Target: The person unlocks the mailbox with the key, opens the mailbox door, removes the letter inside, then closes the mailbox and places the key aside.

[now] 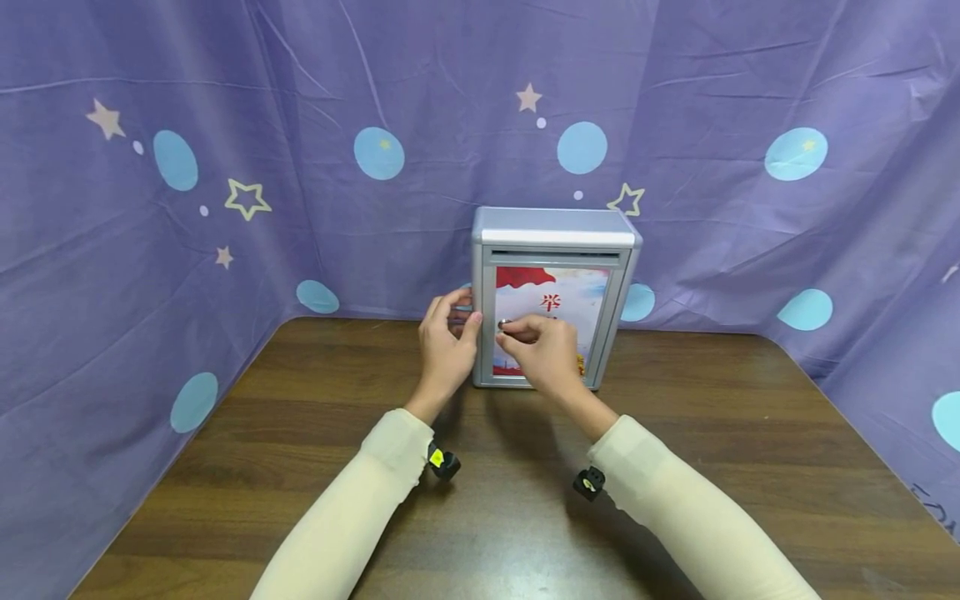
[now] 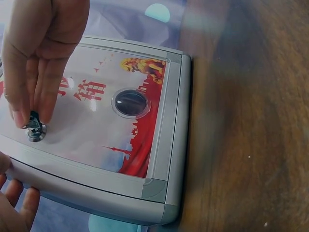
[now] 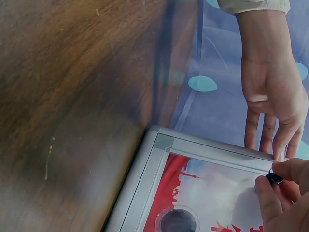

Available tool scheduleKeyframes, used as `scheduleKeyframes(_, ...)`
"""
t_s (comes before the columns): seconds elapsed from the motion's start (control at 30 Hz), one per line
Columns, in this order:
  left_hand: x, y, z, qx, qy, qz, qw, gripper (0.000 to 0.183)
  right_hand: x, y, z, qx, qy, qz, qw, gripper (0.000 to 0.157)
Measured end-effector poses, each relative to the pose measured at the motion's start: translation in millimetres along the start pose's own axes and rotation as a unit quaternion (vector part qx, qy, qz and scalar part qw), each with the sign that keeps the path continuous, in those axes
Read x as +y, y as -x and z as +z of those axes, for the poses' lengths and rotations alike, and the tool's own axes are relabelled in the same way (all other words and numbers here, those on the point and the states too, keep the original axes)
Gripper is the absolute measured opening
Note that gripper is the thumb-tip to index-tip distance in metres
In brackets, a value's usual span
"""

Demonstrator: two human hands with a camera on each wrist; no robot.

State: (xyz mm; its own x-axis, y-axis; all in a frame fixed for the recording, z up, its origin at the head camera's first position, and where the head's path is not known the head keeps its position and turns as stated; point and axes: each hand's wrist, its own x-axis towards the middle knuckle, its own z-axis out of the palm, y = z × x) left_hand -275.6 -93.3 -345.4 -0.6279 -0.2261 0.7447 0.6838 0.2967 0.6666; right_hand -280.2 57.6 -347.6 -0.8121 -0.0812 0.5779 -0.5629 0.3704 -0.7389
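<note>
A silver-grey metal box (image 1: 558,227) with a slot near its top and a printed front panel stands upright on the table. My right hand (image 1: 546,350) pinches a small dark-headed key (image 2: 34,119) between thumb and fingers, at the round metal lock (image 2: 36,135) by the panel's left edge. The key's shaft is hidden. On the box's left side rests my left hand (image 1: 447,340), its thumb by the front edge and its fingers along the side wall. The right wrist view shows that left hand (image 3: 273,104) with fairly straight fingers touching the box edge.
Brown wood-grain table (image 1: 337,400) lies under the box. Close behind the box hangs a purple curtain (image 1: 450,67) with stars and blue dots, which also runs along both sides. A round dark window (image 2: 131,103) is set low in the front panel.
</note>
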Motion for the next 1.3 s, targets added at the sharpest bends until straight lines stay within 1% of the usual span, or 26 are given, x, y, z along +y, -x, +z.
scheduleKeyframes(0.33, 1.5, -0.2, 1.1, 0.005, 0.009, -0.006, 0.9999, 0.031, 2.7, 5.3, -5.2, -0.024, 0.009, -0.019, 1.000, 0.010)
scheduleKeyframes(0.47, 1.2, 0.0, 0.1, 0.002, 0.007, -0.007, 1.0000, 0.031, 2.5, 8.5, -7.5, -0.028, 0.020, -0.022, 0.999, 0.009)
scheduleKeyframes(0.57, 0.9, 0.1, -0.4, 0.002, 0.003, -0.006, 1.0000, 0.031, 1.4, 11.0, -9.8, -0.030, 0.029, -0.033, 0.999, 0.009)
scheduleKeyframes(0.77, 0.5, -0.2, -1.0, -0.001, -0.007, -0.003, 1.0000, 0.031, -1.4, 17.5, -16.9, -0.039, 0.025, -0.040, 0.998, 0.008)
scheduleKeyframes(1.07, 0.9, -0.4, -0.1, 0.002, -0.003, -0.003, 1.0000, 0.031, -2.8, 28.7, -31.1, -0.058, 0.031, -0.059, 0.996, 0.010)
scheduleKeyframes(1.3, 0.4, -0.7, -0.6, 0.004, 0.004, -0.001, 1.0000, 0.031, -4.9, 37.4, -40.4, -0.063, 0.010, -0.054, 0.996, 0.013)
